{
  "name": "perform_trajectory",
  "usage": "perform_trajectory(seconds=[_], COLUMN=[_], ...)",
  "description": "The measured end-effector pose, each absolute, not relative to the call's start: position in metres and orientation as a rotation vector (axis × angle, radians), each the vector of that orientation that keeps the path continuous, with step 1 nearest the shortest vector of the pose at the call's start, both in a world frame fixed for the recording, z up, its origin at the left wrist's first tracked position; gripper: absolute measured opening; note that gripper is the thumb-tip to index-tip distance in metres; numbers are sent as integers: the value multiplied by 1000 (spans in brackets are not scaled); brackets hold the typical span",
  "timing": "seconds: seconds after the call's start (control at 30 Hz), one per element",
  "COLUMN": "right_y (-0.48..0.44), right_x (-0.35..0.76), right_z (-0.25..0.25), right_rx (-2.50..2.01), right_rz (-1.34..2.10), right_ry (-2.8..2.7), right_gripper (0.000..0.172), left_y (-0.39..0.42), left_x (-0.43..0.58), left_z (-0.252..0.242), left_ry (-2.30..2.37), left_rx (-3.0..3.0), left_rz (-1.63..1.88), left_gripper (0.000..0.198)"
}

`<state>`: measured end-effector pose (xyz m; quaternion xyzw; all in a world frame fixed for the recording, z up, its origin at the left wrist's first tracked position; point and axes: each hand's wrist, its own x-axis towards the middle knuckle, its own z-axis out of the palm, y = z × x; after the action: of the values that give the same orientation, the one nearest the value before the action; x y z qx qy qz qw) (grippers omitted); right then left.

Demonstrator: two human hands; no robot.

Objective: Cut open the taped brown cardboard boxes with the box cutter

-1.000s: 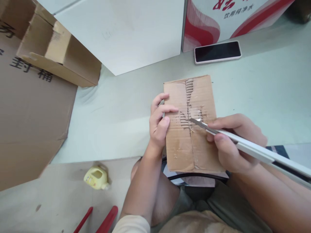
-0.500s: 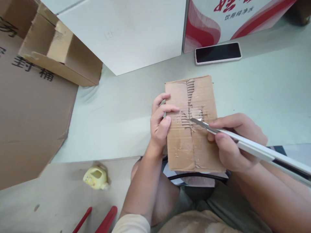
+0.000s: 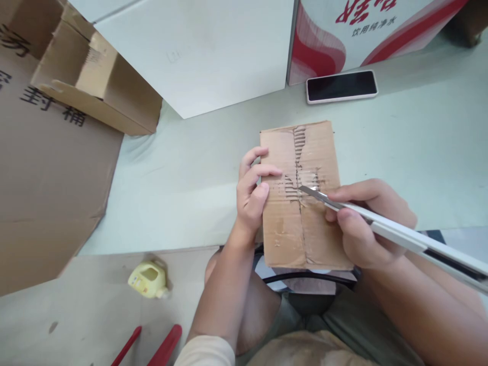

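Observation:
A small brown cardboard box (image 3: 280, 218) lies at the table's front edge, its near end jutting past the edge. Torn, ridged patches run along its middle seam. My left hand (image 3: 253, 190) grips the box's left side, with fingertips resting on the top face. In my right hand (image 3: 369, 218) is a white utility knife (image 3: 400, 234), held between thumb and fingers. Its blade is out, and the tip is at the seam near the middle of the box. The far end of the knife reaches the right edge of the view.
A phone (image 3: 342, 86) lies behind the box, before a red and white carton (image 3: 316, 46). A large white box (image 3: 213, 56) stands at the back. Big cardboard boxes (image 3: 57, 168) fill the left. On the floor are a yellow bottle (image 3: 148, 279) and red bars (image 3: 165, 345).
The view has shifted very slightly. Both hands, the knife and the small box keep the same places relative to one another.

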<state>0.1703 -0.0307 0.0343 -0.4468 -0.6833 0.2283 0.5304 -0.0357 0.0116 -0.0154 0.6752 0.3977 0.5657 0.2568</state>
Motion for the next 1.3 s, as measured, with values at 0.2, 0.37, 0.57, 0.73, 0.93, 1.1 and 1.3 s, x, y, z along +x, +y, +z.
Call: perform_trajectory(seconds=[0.2, 0.37, 0.57, 0.73, 0.93, 1.1, 1.3], right_y=[-31, -31, -29, -29, -29, -29, -29], right_x=[169, 169, 170, 169, 169, 170, 170], right_z=[35, 34, 34, 35, 35, 33, 33], right_rx=[-1029, -1044, -971, -1019, -1002, -1000, -1026], right_rz=[553, 568, 554, 557, 557, 541, 549], right_ry=[-1610, -1606, -1616, -1602, -1605, -1614, -1610], right_gripper=[9, 9, 12, 10, 10, 10, 9], left_y=[12, 12, 12, 12, 12, 13, 12], left_x=[-36, -36, -35, -36, -36, -36, -36], left_z=[-15, -16, -17, -16, -15, -16, -16], left_ry=[1079, 1085, 1103, 1081, 1065, 1076, 1131], left_rx=[1830, 1818, 1829, 1819, 1816, 1837, 1836], left_rz=[1534, 1528, 1537, 1542, 1543, 1553, 1533], left_gripper=[41, 42, 41, 39, 37, 39, 44])
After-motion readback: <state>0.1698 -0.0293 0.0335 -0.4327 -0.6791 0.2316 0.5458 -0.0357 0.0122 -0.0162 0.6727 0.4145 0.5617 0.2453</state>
